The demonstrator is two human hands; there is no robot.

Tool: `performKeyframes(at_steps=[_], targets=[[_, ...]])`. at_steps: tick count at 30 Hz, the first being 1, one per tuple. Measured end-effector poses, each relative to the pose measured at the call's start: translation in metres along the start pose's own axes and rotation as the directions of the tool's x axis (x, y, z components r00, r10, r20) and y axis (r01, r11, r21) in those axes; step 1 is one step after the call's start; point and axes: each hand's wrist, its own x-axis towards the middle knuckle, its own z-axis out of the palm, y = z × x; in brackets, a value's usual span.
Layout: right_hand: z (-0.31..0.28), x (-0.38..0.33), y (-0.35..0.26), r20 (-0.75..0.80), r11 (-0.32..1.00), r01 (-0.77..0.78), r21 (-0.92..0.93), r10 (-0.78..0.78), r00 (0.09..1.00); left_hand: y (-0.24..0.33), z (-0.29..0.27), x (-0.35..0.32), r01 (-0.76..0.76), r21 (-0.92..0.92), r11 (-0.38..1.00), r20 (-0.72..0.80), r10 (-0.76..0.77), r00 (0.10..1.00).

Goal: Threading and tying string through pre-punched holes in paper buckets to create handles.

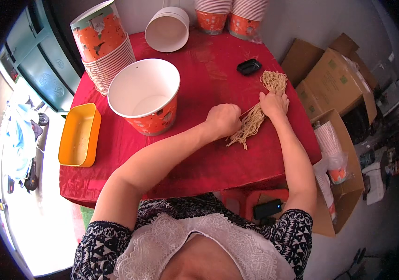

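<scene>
A black dish (249,66) lies near the noodles (252,123), stacked buckets (211,22) beyond.

Pass: btwn bucket (155,119) & blk tray (249,66) | Obst: noodles (254,122) R, cup stack (111,63) L

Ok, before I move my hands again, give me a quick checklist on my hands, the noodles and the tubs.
1. Right hand on the noodles: ok, curled over the middle of the bundle.
2. Left hand contents: cannot tell; it is closed in a fist, hiding what is inside.
3. Noodle ends gathered: not ok, they spread loose on the red cloth.
4. Large open tub upright: ok, mouth up.
5. Stack of white tubs at the back upright: not ok, lying on its side.
6. Black dish apart from the noodles: ok.
</scene>
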Motion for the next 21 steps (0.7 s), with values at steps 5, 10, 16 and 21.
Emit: performKeyframes(at_steps=[5, 10, 16, 21], targets=[[0.006, 0.003, 0.002, -0.008, 0.999, 0.005, 0.036, -0.005, 1.0, -0.011, -0.007, -0.012, 0.09, -0.217, 0.972, -0.214, -0.137, 0.967], [0.004, 0.0, 0.002, 0.001, 0.998, -0.014, 0.059, 0.014, 1.0, -0.019, -0.013, -0.029, 0.141, -0.371, 0.918, -0.202, -0.228, 0.952], [0.005, -0.002, 0.0, -0.013, 0.999, -0.012, 0.049, 0.012, 1.0, -0.034, -0.019, -0.068, 0.054, -0.331, 0.942, -0.084, -0.086, 0.993], [0.004, -0.003, 0.002, -0.012, 0.998, -0.003, 0.058, 0.003, 1.0, -0.026, -0.066, -0.113, 0.051, -0.591, 0.805, 0.022, -0.047, 0.999]])
